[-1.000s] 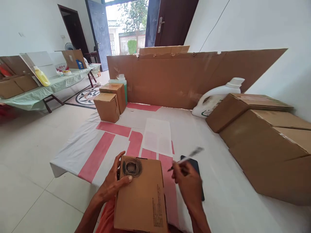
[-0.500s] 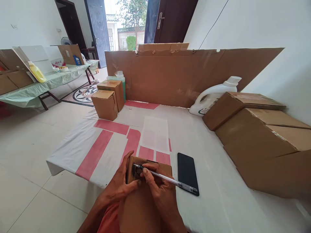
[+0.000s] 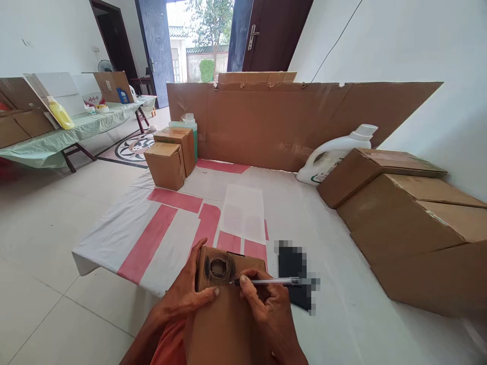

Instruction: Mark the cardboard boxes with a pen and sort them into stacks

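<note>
Box (image 3: 220, 324) is sitting by the near edge of the table (image 3: 331, 284), left hand (image 3: 188, 289) clasping it; right hand (image 3: 266, 301) is pinching a pen (image 3: 276, 281), its tip now pointing to the dark ring's (image 3: 229, 266) lower right, no longer its upper left.

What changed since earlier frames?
Right hand brought the pen left over the box, to the left side of the dark ring, then right and nearer the body, to its lower-right edge. Box shifted slightly right. Nothing let go: left hand still holds the box; phone and jug unmoved.
</note>
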The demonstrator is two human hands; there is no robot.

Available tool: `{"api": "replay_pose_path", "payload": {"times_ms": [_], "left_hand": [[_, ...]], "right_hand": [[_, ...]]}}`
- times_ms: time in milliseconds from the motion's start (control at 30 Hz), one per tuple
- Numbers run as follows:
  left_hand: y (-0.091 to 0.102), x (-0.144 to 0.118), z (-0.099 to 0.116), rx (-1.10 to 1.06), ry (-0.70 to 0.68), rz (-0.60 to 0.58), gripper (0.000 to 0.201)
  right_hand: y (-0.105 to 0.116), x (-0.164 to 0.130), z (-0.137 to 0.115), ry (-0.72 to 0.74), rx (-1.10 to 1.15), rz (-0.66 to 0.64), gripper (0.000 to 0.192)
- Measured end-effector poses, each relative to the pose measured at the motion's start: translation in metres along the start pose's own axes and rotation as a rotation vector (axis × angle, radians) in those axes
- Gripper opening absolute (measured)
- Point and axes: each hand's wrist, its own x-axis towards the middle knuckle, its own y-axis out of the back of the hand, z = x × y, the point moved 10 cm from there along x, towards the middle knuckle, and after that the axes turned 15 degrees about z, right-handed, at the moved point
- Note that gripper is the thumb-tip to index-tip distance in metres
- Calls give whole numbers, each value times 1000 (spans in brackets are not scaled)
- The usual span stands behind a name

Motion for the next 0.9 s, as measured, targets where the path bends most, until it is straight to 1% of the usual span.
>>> {"api": "replay_pose_path", "payload": {"times_ms": [100,167,233,333,367,400,433,467,533,600,633,700,767,833,900], "left_hand": [[-1,0,-3,-18,12,-4,105],[-2,1,-3,-33,16,-12,104],[-3,2,-4,-46,15,-15,103],[-3,3,-7,-46,25,-6,103],[-3,3,-9,-48,28,-1,104],[-2,3,-10,-57,32,5,104],[0,2,-11,-73,37,11,105],[1,2,-13,-93,46,16,106],[4,0,-17,-135,77,16,109],[6,-1,-23,-149,104,21,111],[7,-1,-26,-146,111,27,112],[9,-1,-32,-146,119,45,111],[10,0,-38,-156,122,62,110],[10,2,-43,-163,119,75,112],[13,4,-48,-148,120,104,111]], "right_hand": [[11,14,9,-8,-29,54,38],[8,23,7,-19,2,51,38],[-3,32,-3,-30,71,18,36],[-27,47,-22,-52,208,-78,34],[-31,54,-27,-57,247,-88,33],[-31,64,-29,-54,271,-69,33],[-26,75,-29,-36,260,-18,33],[-18,87,-26,-1,183,43,33],[-5,107,-12,76,-113,120,29],[0,116,14,105,-432,90,23],[0,116,30,97,-539,53,20],[-2,107,60,64,-639,-7,22],[-4,94,84,40,-715,-39,22],[-5,82,100,23,-763,-43,18],[-1,75,105,20,-783,-21,13]]}}
